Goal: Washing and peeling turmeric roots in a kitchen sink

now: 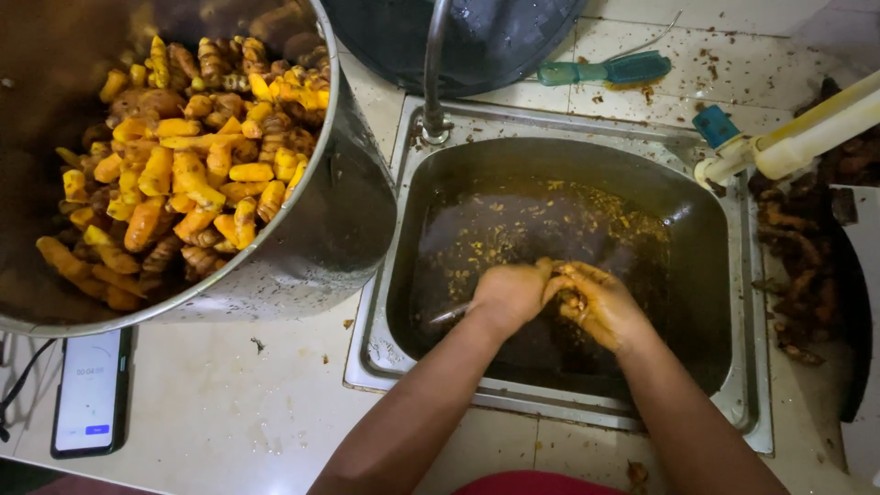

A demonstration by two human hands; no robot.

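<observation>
Both my hands work low inside a steel sink (568,124) full of murky brown water with yellow flecks. My left hand (510,293) is closed around a thin metal tool, likely a knife (449,314), whose tip juts left. My right hand (600,302) is curled around a small brown root piece (570,295), pressed against the left hand. Both hands are stained yellow-orange. A large steel pot (348,220) at the left holds several peeled yellow-orange turmeric roots (197,174).
Unpeeled dark roots (796,266) lie piled right of the sink. A curved tap pipe (433,64) rises behind the sink. A teal brush (610,70) lies on the tiled counter. A phone (90,392) rests at the lower left. A white pipe (807,137) crosses the upper right.
</observation>
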